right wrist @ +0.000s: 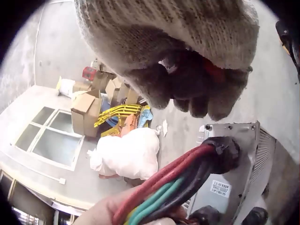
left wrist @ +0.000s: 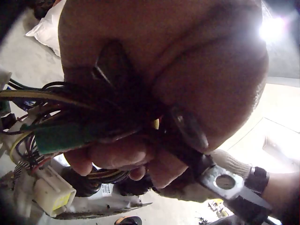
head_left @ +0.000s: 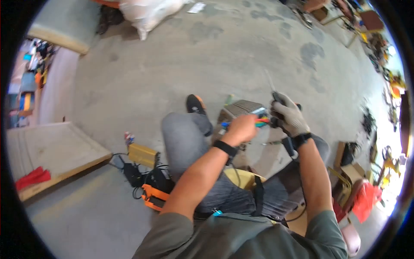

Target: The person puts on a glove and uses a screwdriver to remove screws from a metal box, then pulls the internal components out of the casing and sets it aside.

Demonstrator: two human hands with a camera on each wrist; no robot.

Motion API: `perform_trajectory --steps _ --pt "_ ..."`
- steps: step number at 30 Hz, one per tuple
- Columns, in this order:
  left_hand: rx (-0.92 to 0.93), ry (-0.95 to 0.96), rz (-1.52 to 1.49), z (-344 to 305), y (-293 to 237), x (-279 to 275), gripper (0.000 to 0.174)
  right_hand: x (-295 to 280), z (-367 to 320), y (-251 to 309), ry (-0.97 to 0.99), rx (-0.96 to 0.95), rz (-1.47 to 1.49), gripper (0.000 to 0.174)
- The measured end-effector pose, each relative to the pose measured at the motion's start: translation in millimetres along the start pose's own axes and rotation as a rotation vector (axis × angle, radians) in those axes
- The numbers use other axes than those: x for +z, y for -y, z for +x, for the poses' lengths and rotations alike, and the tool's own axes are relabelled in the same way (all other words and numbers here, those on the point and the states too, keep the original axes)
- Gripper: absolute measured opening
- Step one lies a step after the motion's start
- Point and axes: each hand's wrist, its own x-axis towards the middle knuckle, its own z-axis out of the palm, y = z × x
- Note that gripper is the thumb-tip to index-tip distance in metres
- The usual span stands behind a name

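My bare left hand (head_left: pixel 242 129) grips a thick bundle of wires (right wrist: pixel 161 183), red, green, yellow and black, beside a finned grey metal box (right wrist: pixel 220 187). The bundle enters the box through a black grommet. In the left wrist view, a metal ring terminal (left wrist: pixel 224 181) shows just past the fingertips. A white connector (left wrist: pixel 54 194) and a green block (left wrist: pixel 63 138) hang among thinner wires. Close to the bundle, my gloved right hand (head_left: pixel 293 118) holds a dark-handled tool (head_left: pixel 276 96) with a thin pale shaft pointing away. Its curled fingers hide most of the handle.
The box stands on the concrete floor before my legs. A gold-coloured box (head_left: pixel 143 155), cables and an orange-black device (head_left: pixel 154 197) lie left of me. A white sack (right wrist: pixel 126 152) and cardboard boxes (right wrist: pixel 86 115) are farther off. A low board (head_left: pixel 56 151) edges the left.
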Motion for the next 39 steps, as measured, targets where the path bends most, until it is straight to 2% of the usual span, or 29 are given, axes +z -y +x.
perform_trajectory --steps 2,4,5,6,8,10,13,15,19,21,22,24,26,27,29,30,31,32,33,36,38,39 --pt "-0.017 0.013 -0.014 -1 -4 -3 0.033 2 -2 -1 -0.035 0.02 -0.092 0.047" --pt "-0.016 0.021 -0.012 -4 -8 -7 0.034 8 -1 4 -0.105 0.029 -0.194 0.028" --pt "-0.051 0.041 -0.014 -3 -11 -8 0.032 8 -1 8 -0.114 0.034 -0.256 0.025" --pt "-0.041 0.035 -0.016 -2 -8 -5 0.028 15 -5 12 -0.147 0.049 -0.303 0.027" --pt "-0.042 0.031 0.003 2 -3 2 0.028 1 12 -12 -0.177 -0.085 -0.554 0.033" --pt "-0.02 0.019 0.021 4 -2 3 0.029 10 9 -11 -0.203 -0.005 -0.472 0.033" --pt "-0.032 0.013 0.009 2 -2 1 0.03 1 18 -29 -0.202 -0.059 -0.481 0.03" --pt "-0.034 0.032 -0.023 2 -3 1 0.031 -9 28 -49 -0.266 -0.334 -0.746 0.029" --pt "-0.036 0.02 -0.04 3 0 5 0.03 -2 25 -41 -0.282 -0.339 -0.856 0.032" --pt "-0.015 0.029 -0.02 4 1 6 0.029 11 22 -29 -0.299 -0.136 -0.953 0.034" --pt "-0.013 0.029 -0.018 4 1 6 0.029 15 23 -27 -0.301 -0.137 -0.952 0.034" --pt "-0.019 -0.045 -0.019 2 1 10 0.023 19 21 -23 -0.28 -0.169 -1.128 0.036" --pt "-0.018 -0.035 -0.011 4 4 14 0.022 26 14 -12 -0.195 -0.179 -1.059 0.033" --pt "-0.003 -0.039 0.0 3 4 14 0.021 3 30 -35 -0.143 -0.183 -1.101 0.034" --pt "0.01 -0.006 0.003 1 3 7 0.02 15 20 -9 -0.062 -0.129 -1.171 0.032" --pt "0.03 -0.003 0.016 2 6 9 0.022 25 13 10 -0.022 -0.026 -1.231 0.03" --pt "0.035 -0.027 0.016 4 8 10 0.024 12 22 -4 -0.019 -0.147 -1.285 0.029" --pt "0.009 0.004 0.04 3 3 4 0.025 8 26 -11 -0.048 -0.116 -1.288 0.029" --pt "0.01 0.014 -0.001 3 1 1 0.027 7 22 -8 -0.039 -0.22 -1.204 0.028" --pt "0.011 0.055 0.026 0 -5 -10 0.039 11 22 -7 -0.073 -0.158 -1.288 0.026" --pt "0.061 0.014 0.047 1 4 -6 0.04 14 20 -10 -0.131 -0.245 -1.254 0.024" --pt "0.033 0.043 0.038 -1 -7 -12 0.039 16 13 -3 -0.143 -0.225 -1.236 0.023"
